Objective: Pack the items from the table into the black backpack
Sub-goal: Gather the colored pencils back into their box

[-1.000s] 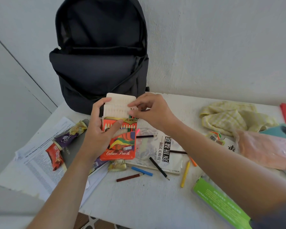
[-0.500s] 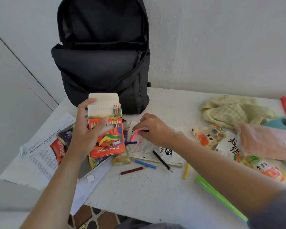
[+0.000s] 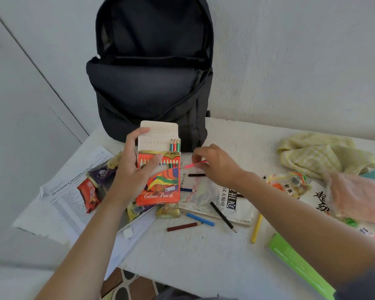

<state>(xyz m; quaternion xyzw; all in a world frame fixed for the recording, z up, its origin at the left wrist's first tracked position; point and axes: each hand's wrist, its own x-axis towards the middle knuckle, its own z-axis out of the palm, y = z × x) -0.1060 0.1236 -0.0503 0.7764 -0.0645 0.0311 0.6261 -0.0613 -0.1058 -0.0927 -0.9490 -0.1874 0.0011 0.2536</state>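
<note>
While my left grip [image 3: 134, 169] grasps the colour pencil box [image 3: 160, 185] upright, thumb across its front and fingers round its left edge, my right grip [image 3: 217, 165] pinches a pink pencil [image 3: 195, 164] just right of the box. Box flap is open and standing up; three pencils [image 3: 174, 144] poke out at its right side. Pink pencil lies roughly level, tip end toward the box, above a white booklet [image 3: 227, 202] with black characters.

Black backpack [image 3: 149, 83] stands at the back of the surface [image 3: 193, 252] against the wall, directly behind the box, main compartment unzipped and gaping.

Loose pencils lie on the surface and booklet:
- a short black one [image 3: 196, 175] under my right grip
- a dark blue one [image 3: 187, 190] just beside the box
- a long black one [image 3: 222, 216] across the booklet's edge
- a light blue one [image 3: 200, 219] and a brown one [image 3: 183, 226] near each other in front
- a yellow one [image 3: 256, 228] beside my right forearm

Left of the box, a red snack packet [image 3: 89, 194] lies on printed paper [image 3: 61, 204]. Far right: a yellow checked cloth [image 3: 318, 154], a pink plastic bag [image 3: 359, 195], an orange snack packet [image 3: 290, 182]. A green book [image 3: 299, 265] lies at the near right edge, partly under my right arm.
</note>
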